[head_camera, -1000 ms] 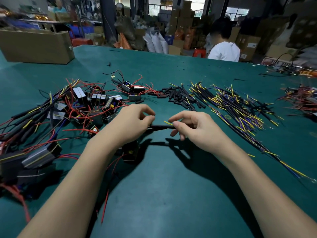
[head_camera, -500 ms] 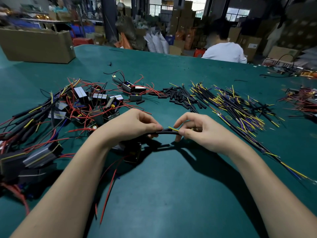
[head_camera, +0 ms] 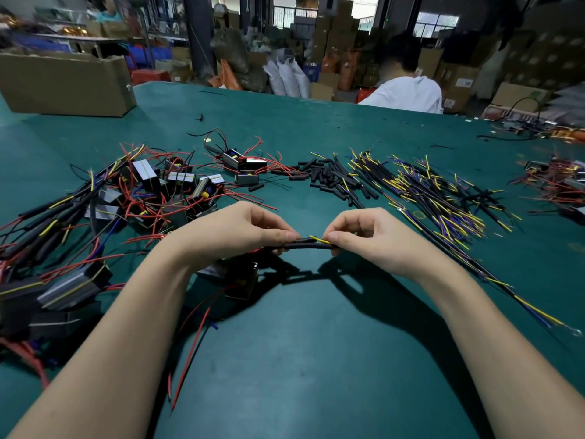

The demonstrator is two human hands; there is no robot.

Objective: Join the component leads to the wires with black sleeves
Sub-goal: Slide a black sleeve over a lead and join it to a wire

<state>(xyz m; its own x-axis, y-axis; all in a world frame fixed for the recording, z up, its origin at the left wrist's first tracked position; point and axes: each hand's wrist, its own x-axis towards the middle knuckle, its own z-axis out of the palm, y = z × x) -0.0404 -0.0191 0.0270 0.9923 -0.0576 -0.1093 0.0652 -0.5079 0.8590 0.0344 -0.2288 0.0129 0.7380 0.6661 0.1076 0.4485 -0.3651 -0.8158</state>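
Above the green table (head_camera: 316, 359), mid-frame: left hand (head_camera: 234, 231) curled, fingertips pinching one end of a black sleeve (head_camera: 308, 246). Right hand (head_camera: 373, 237) curled, pinching the other end, where a yellow wire (head_camera: 319, 239) pokes out. Component (head_camera: 243, 280) lies on the table under the left wrist. Loose sleeves (head_camera: 332, 179) heaped well behind.

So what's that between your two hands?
In the head view, a black sleeve spans from the left hand to the right hand, a yellow wire beside it.
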